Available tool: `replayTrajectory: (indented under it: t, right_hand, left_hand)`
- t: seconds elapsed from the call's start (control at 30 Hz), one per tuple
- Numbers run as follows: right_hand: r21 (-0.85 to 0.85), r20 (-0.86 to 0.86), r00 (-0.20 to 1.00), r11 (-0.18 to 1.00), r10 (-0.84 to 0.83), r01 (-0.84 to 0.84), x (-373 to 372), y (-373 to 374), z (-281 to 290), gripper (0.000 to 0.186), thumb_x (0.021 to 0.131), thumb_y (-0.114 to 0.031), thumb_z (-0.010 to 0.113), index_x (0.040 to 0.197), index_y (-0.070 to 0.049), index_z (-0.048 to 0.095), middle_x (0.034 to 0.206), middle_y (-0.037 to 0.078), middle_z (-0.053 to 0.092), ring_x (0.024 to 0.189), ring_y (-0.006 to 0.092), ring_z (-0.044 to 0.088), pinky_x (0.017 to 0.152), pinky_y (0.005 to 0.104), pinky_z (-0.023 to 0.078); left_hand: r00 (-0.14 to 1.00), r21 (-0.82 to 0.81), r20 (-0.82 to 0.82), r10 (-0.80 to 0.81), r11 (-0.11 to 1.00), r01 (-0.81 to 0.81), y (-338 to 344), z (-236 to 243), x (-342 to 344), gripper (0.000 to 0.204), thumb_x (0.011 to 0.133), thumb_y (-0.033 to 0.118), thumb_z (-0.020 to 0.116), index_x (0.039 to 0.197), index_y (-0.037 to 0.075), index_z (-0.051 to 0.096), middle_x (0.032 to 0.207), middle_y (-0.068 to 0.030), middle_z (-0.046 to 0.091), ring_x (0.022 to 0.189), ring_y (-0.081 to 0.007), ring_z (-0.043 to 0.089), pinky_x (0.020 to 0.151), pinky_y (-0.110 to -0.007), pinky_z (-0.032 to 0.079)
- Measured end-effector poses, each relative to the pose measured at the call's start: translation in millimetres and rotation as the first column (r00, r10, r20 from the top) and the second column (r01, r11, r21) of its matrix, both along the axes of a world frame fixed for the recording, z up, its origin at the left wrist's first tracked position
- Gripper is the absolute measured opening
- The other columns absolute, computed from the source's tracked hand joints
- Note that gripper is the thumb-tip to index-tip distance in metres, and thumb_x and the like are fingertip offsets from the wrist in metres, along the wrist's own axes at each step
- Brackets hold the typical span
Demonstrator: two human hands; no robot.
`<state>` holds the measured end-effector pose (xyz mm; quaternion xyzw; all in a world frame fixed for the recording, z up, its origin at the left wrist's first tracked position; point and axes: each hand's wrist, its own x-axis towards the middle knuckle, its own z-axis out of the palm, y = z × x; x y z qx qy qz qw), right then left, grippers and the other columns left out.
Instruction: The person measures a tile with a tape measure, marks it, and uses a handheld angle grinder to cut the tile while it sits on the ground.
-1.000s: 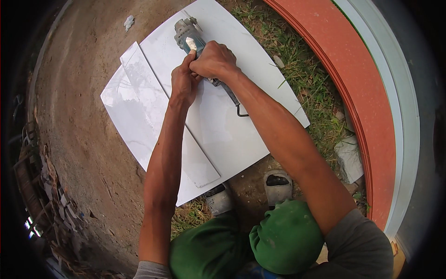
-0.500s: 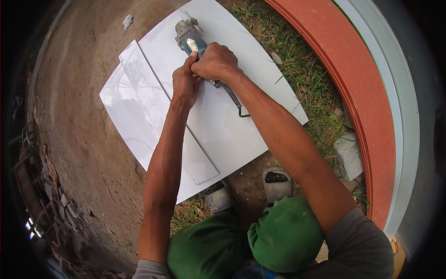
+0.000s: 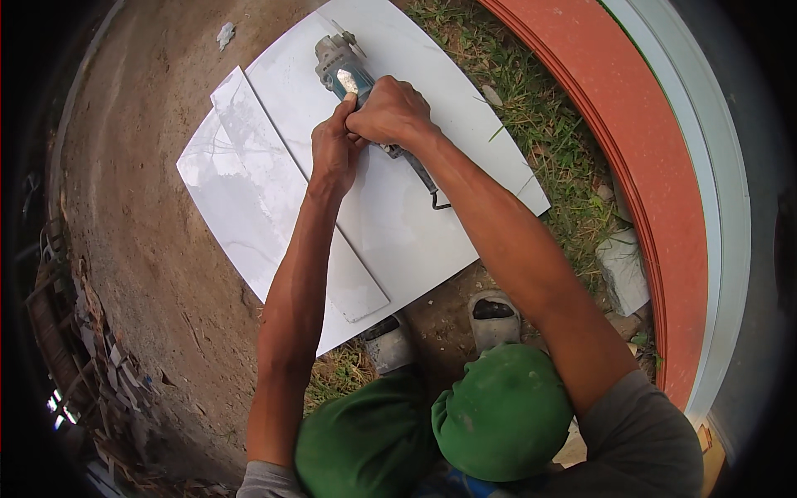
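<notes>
The power tool (image 3: 362,86), apparently an angle grinder, is located over the far part of the large white slab (image 3: 407,224), with its metal head (image 3: 331,55) directed to the far side. The right hand (image 3: 390,112) wraps over the body from above, fingers curled firmly around it. The left hand (image 3: 334,145) grips from the left, thumb laid along the casing; its finger closure underneath is partly hidden. The cord (image 3: 436,197) leaves the near end of the handle, beneath the right forearm (image 3: 490,207). A narrow white strip (image 3: 278,162) lies along the left part of the slab.

The step in hand appears to be guiding the tool over the slab. Contact at the head, and whether the motor runs, cannot be confirmed. The next move would call for steady two-handed pressure, the left thumb clear of the head, and the cord free of the working line.
</notes>
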<state>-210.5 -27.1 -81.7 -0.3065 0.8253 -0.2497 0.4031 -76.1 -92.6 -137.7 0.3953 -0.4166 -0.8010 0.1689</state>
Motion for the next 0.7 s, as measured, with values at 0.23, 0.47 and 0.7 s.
replayTrajectory:
  t: [0.23,0.47,0.7]
  right_hand:
    - [0.033,-0.009,0.999,0.999,0.039,-0.039,1.3,8.1,0.5,0.037,0.069,-0.030,0.084,0.093,-0.002,0.080,0.094,0.016,0.082,0.091,0.0315,0.082,0.082,0.0409,0.065]
    - [0.017,-0.021,1.000,1.000,-0.003,0.003,3.4,18.5,-4.7,0.033,0.069,-0.030,0.083,0.083,-0.001,0.080,0.088,0.019,0.080,0.086,0.0341,0.080,0.079,0.0425,0.063]
    - [0.024,-0.028,1.000,1.000,-0.005,0.006,6.3,27.2,-3.8,0.032,0.070,-0.029,0.085,0.083,0.000,0.081,0.086,0.019,0.080,0.084,0.0333,0.080,0.078,0.0418,0.063]
  left_hand:
    - [0.998,0.008,-0.034,0.058,0.998,-0.058,10.4,1.2,2.5,0.042,0.110,0.037,0.068,0.113,-0.005,0.070,0.104,-0.0113,0.075,0.092,-0.0195,0.072,0.093,-0.037,0.058]
    - [0.998,0.014,-0.047,0.046,0.999,-0.045,20.0,0.7,3.1,0.043,0.109,0.037,0.068,0.113,-0.006,0.069,0.104,-0.0131,0.076,0.094,-0.0213,0.074,0.094,-0.038,0.059]
    - [0.998,0.020,-0.051,0.044,0.999,-0.043,29.6,1.0,6.9,0.041,0.110,0.036,0.067,0.112,-0.005,0.070,0.102,-0.0124,0.075,0.093,-0.0208,0.074,0.094,-0.037,0.059]
